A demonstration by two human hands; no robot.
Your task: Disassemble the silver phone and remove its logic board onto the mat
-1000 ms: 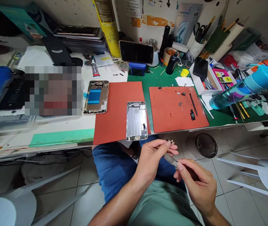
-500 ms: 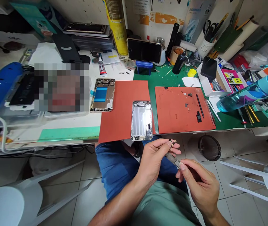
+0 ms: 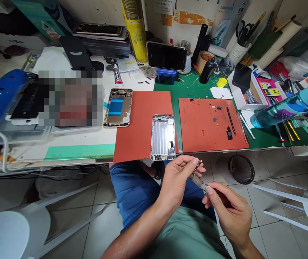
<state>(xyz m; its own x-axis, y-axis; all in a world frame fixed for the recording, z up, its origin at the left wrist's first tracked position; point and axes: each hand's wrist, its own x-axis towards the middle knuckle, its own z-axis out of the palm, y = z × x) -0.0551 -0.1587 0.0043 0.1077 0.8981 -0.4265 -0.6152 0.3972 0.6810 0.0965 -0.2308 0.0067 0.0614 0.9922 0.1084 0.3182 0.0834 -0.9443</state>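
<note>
A slim grey circuit board (image 3: 198,182) is held above my lap, just off the table's front edge. My left hand (image 3: 175,180) pinches its upper, dark end between thumb and fingers. The thumb and fingers of my right hand (image 3: 228,207) are closed on the lower end. Beyond my left hand, a silver phone housing (image 3: 163,136) lies upright near the front edge of a red mat (image 3: 140,133). A second phone housing (image 3: 126,108) with blue strips inside overlaps that mat's left side.
Small parts and a black pen-like tool (image 3: 231,121) lie on the right red mat (image 3: 194,133). A blue bottle (image 3: 286,108) lies at the right. Behind stands a phone on a blue stand (image 3: 166,75). White chairs (image 3: 5,230) flank me.
The view has shifted slightly. My left thumb and fingers have moved a little at the board's upper end, where more of the dark part shows. My right hand has stayed put.
</note>
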